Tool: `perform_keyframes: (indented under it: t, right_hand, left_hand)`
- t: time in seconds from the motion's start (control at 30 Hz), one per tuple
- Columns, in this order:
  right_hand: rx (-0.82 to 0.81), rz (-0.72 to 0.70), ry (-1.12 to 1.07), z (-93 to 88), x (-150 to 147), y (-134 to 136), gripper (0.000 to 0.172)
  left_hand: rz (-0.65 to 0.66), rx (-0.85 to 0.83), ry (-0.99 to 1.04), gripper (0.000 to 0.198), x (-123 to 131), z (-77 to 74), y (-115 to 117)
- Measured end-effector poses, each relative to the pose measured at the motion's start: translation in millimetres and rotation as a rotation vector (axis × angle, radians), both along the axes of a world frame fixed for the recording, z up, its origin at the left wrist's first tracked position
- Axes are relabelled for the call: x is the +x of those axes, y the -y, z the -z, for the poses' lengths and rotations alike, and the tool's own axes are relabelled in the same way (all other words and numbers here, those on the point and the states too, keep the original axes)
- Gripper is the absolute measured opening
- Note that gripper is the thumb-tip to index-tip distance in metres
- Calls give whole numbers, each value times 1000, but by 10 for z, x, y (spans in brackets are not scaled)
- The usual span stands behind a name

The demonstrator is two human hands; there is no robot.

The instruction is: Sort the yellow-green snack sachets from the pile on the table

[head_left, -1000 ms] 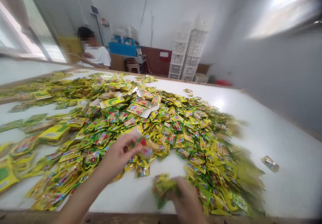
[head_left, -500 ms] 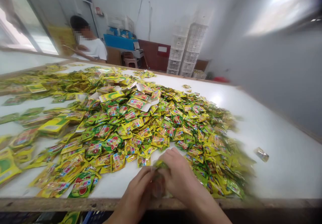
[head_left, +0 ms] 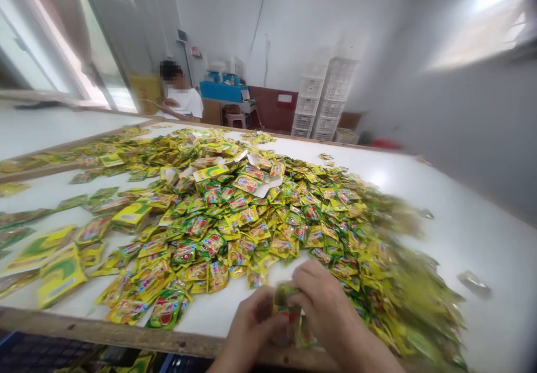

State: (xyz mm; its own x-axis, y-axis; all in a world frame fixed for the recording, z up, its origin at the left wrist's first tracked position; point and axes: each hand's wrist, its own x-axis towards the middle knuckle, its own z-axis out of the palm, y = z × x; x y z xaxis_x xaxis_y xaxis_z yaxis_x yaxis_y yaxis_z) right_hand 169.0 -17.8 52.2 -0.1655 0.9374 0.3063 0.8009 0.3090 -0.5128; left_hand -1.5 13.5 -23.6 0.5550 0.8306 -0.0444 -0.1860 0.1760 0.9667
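Together, left hand (head_left: 251,328) and right hand (head_left: 325,311) clasp a small stack of sachets (head_left: 289,311) at the bench (head_left: 482,239) near edge, just beside the sachet heap (head_left: 260,216)

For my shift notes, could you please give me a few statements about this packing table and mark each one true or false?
1. The left hand and right hand hold a bunch of sachets together. True.
2. A pile of sachets lies on the white table. True.
3. The co-worker wears red. False: the co-worker's shirt is white.
4. Crates stand on the table. False: the white crates are stacked by the far wall.
5. One silvery sachet lies apart at the right. True.
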Motion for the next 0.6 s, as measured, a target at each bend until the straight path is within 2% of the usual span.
perform_keyframes:
  t: [0.1, 0.17, 0.27, 0.3, 0.37, 0.43, 0.47, 0.53, 0.6]
  right_hand:
    - [6, -67, -33, 79, 39, 35, 17]
    - [-21, -81, -139, 144, 72, 101, 18]
    - [-34, 85, -490, 288, 108, 215, 19]
    - [-77, 152, -639, 350, 104, 243, 17]
    - [-265, 214, -909, 471, 63, 273, 19]
    - [-460, 183, -1060, 548, -8, 269, 21]
    - [-489, 173, -1079, 558, -42, 257, 20]
    - [-388, 182, -1023, 523, -88, 222, 14]
    - [-221, 164, -933, 452, -95, 182, 14]
  left_hand:
    - [13, 23, -61, 26, -3, -70, -7]
    - [21, 19, -100, 31, -14, -116, -13]
    - [-3, 4, -163, 35, -45, -192, -9]
    - [-19, -9, -190, 35, -56, -224, -3]
    - [-26, -62, -230, 34, -73, -296, 9]
    - [27, -128, -231, 32, -79, -361, 14]
    - [51, -148, -225, 32, -80, -382, 12]
    - [29, -142, -224, 34, -81, -385, -1]
    - [-70, -74, -250, 32, -90, -331, -21]
